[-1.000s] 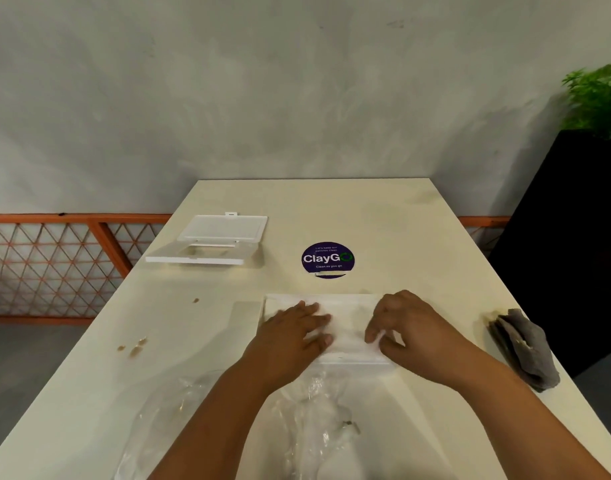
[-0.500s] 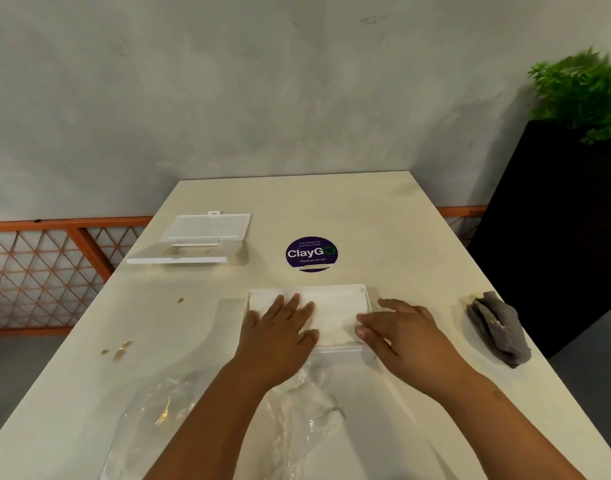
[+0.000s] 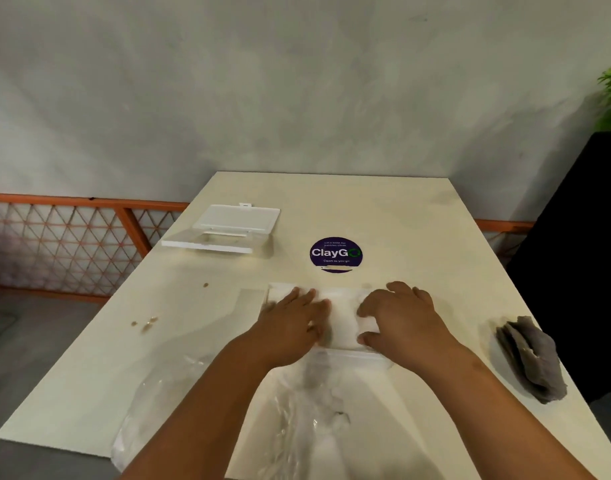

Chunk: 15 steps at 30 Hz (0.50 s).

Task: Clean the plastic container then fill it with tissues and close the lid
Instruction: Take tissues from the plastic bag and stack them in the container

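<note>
**Tissues pressed down into the container**

Under both hands, at the middle of the table [image 3: 383, 209], sits the plastic container [image 3: 345, 351], a shallow clear tray whose near wall shows just below the wrists. A white stack of tissues [image 3: 342, 320] fills it, visible in the gap between the hands.

The left hand [image 3: 292, 323] lies flat on the left part of the stack, fingers straight and spread, pressing down. The right hand [image 3: 397, 317] rests on the right part with fingers bent over the tissues; motion blur makes it hard to say whether it pinches the stack or only pushes on it. The hands are close together but not touching. Holding the stack from both sides probably serves to squash it level with the rim so that a lid can go on.

Beyond the left hand, well apart, the lid [image 3: 228, 226] lies on the table, not yet fitted. Beyond the right hand is a round purple sticker [image 3: 336, 253]. Off to the right of the right hand a crumpled grey cloth [image 3: 529, 358] lies near the table edge, likely set aside once the wiping was done. Beneath the forearms is a loose clear plastic bag [image 3: 297, 420], presumably the tissues' wrapping. A few brown crumbs [image 3: 145, 323] lie left of the left hand.
</note>
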Each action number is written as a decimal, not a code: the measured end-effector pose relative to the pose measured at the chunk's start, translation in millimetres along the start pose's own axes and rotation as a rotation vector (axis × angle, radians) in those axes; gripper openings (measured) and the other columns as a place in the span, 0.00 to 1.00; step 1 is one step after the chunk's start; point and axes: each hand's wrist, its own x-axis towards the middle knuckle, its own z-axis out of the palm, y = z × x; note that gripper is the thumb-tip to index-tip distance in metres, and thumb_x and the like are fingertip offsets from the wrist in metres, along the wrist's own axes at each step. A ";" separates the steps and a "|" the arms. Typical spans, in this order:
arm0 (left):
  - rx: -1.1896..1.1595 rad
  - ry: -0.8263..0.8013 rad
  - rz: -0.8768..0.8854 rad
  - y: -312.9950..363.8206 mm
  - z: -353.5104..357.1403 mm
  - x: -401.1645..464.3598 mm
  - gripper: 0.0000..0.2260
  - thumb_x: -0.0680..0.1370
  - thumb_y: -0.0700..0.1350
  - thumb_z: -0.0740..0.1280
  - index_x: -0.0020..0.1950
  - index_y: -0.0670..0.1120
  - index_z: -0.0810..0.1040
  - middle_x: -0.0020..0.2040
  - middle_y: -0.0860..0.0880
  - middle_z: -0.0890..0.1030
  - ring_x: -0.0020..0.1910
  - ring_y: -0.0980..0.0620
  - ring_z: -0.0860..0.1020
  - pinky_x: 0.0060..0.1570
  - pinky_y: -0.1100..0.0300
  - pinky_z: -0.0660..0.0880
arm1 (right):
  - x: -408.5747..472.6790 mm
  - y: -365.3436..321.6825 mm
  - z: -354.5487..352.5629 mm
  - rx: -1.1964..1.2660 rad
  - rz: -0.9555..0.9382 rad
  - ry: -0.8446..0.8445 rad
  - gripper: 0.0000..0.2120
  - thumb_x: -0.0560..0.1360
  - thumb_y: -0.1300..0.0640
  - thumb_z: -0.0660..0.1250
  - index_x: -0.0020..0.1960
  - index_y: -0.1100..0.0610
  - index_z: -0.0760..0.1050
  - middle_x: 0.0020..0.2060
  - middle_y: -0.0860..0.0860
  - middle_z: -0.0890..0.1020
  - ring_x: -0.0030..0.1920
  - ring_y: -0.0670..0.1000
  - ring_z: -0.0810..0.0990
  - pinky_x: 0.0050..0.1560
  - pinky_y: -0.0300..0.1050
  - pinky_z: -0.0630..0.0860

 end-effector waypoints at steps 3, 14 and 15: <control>-0.076 0.090 -0.022 -9.1 -1.7 -8.1 0.22 0.81 0.52 0.57 0.76 0.57 0.59 0.78 0.55 0.54 0.77 0.53 0.52 0.73 0.49 0.56 | 7.1 -5.5 -1.0 -0.033 -0.083 -0.024 0.18 0.73 0.41 0.68 0.61 0.43 0.75 0.57 0.42 0.77 0.66 0.50 0.66 0.70 0.55 0.57; -0.253 0.611 0.082 -28.1 -17.5 -56.4 0.09 0.79 0.50 0.64 0.57 0.52 0.79 0.57 0.56 0.77 0.57 0.55 0.73 0.59 0.63 0.69 | -12.7 -24.3 3.8 0.084 -0.041 0.253 0.10 0.75 0.43 0.66 0.55 0.43 0.79 0.51 0.41 0.80 0.55 0.50 0.74 0.53 0.47 0.71; -0.223 0.640 0.092 -34.7 -20.5 -68.2 0.06 0.79 0.50 0.64 0.52 0.51 0.79 0.52 0.56 0.77 0.52 0.56 0.73 0.54 0.61 0.72 | -25.6 -31.9 4.9 0.182 -0.038 0.330 0.06 0.74 0.44 0.68 0.49 0.44 0.80 0.45 0.42 0.80 0.50 0.49 0.76 0.47 0.46 0.72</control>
